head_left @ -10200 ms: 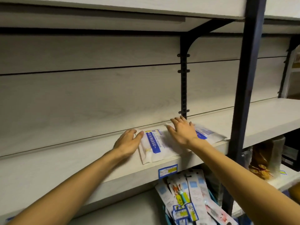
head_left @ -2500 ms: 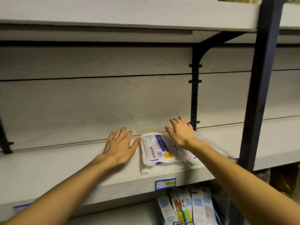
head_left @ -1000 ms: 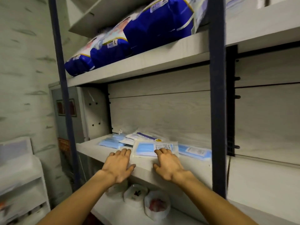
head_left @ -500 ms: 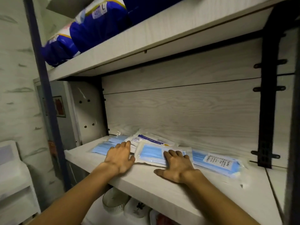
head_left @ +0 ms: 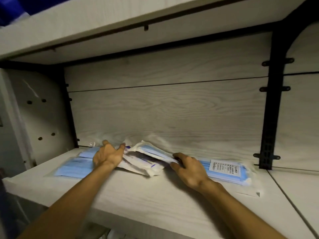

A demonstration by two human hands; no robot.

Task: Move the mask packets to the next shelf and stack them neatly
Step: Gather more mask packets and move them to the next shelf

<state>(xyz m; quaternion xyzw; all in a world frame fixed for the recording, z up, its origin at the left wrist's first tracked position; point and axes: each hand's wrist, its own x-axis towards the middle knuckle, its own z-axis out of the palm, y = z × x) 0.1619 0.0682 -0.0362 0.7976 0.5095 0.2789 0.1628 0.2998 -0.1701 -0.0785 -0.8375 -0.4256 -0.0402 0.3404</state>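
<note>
Several mask packets lie along the back of a pale wooden shelf (head_left: 155, 195). A flat blue packet (head_left: 72, 167) lies at the left. Another blue packet with a white label (head_left: 224, 169) lies at the right. Between them a small pile of white and blue packets (head_left: 145, 157) is tilted up off the board. My left hand (head_left: 107, 155) grips the pile's left end, fingers spread around it. My right hand (head_left: 188, 168) holds its right end, with fingers curled at the edge. The image is blurred by motion.
The shelf above (head_left: 86, 23) hangs low over the hands, with a blue pack (head_left: 10, 7) on it. A black upright bracket (head_left: 274, 100) closes the bay at the right, and a drilled side panel (head_left: 39, 118) closes it at the left. More shelf continues right of the bracket.
Both hands lay flat on the packets half a second ago. Now they have closed in on the middle pile from both sides and tipped it up. The view has come closer.
</note>
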